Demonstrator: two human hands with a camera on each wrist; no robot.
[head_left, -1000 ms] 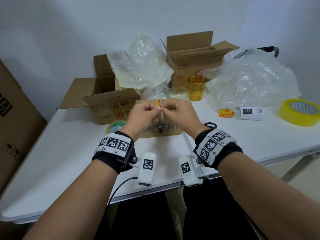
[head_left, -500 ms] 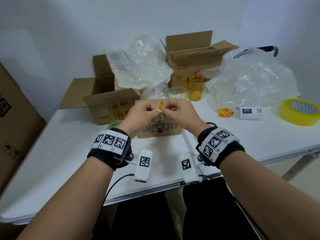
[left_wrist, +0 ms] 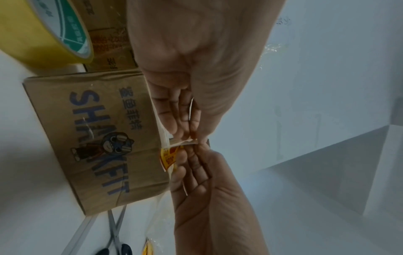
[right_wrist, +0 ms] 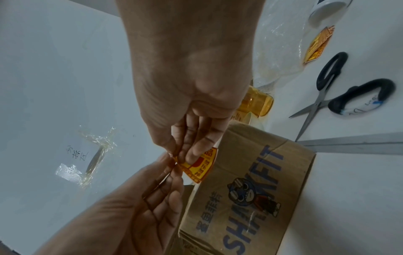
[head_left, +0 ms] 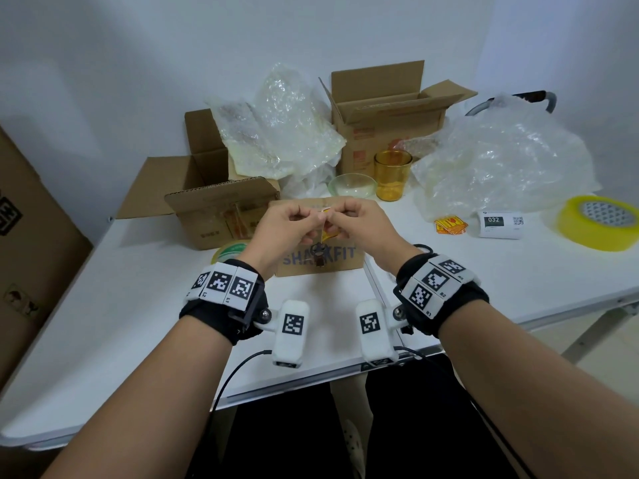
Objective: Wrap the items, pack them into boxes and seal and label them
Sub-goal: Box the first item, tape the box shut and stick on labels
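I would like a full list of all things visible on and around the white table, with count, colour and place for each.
sticker: one, orange-yellow, pinched between both hands
SHARKFIT box: one, brown, closed, table centre
open boxes: two, brown, behind it
bubble wrap: several clear sheets, rear and right
glass cup: one, amber, rear
bowl: one, clear, beside cup
tape rolls: two, yellow, far right and near left
spare stickers: small orange pile, right
label roll: one, white, right
scissors: one, black-handled, right
table: one, white
left hand: pinches the sticker
right hand: pinches the sticker
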